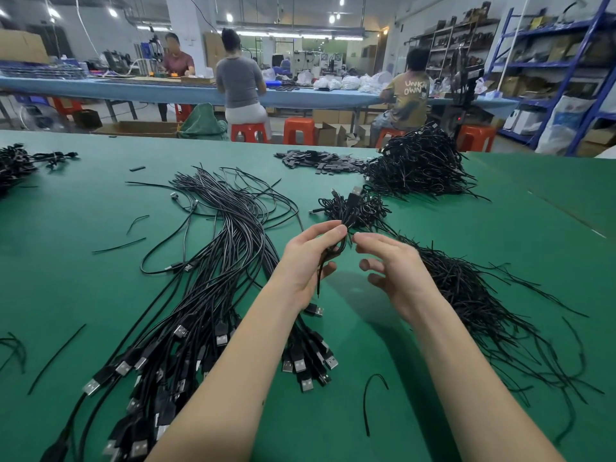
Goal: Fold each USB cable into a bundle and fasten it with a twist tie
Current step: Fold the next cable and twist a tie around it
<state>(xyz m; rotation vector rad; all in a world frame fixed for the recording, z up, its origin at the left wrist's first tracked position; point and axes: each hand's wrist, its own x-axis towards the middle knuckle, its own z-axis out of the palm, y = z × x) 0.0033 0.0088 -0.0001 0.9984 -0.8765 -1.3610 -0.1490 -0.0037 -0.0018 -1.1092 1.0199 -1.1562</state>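
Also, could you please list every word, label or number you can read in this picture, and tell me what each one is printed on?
"UNKN OWN", in two lines of pale letters, on the back of the olive-yellow T-shirt worn by the seated person at the far blue table.
Cardboard boxes on the blue metal shelving at right: any labels are too small and blurred to read.
Black USB cables with silver plugs on the green mat: no readable markings.
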